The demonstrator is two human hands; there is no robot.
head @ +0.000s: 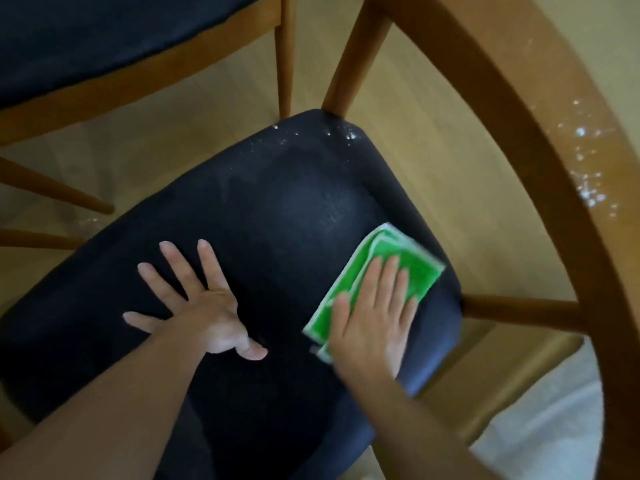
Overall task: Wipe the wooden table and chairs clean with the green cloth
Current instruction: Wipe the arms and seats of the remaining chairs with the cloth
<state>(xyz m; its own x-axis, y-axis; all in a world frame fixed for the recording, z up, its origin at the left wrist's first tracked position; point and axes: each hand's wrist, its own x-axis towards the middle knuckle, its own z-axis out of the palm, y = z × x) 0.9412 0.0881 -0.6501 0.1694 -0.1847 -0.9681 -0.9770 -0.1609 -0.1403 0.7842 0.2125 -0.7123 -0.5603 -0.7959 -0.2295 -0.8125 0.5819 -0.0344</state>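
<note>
A wooden chair with a dark navy seat [270, 209] fills the view from above. My right hand [375, 317] lies flat on the folded green cloth [377, 258], which it presses against the seat's right side. My left hand [197, 299] rests flat on the seat's middle, fingers spread, holding nothing. White crumbs or dust [349, 135] speckle the far edge of the seat. The chair's curved wooden backrest [540, 140] arcs along the right and carries more white specks [585, 161].
A second chair with a dark seat [104, 39] and wooden legs [285, 64] stands at the top left. Pale wooden floor [207, 109] lies beneath. A light rug or mat [554, 427] shows at the lower right.
</note>
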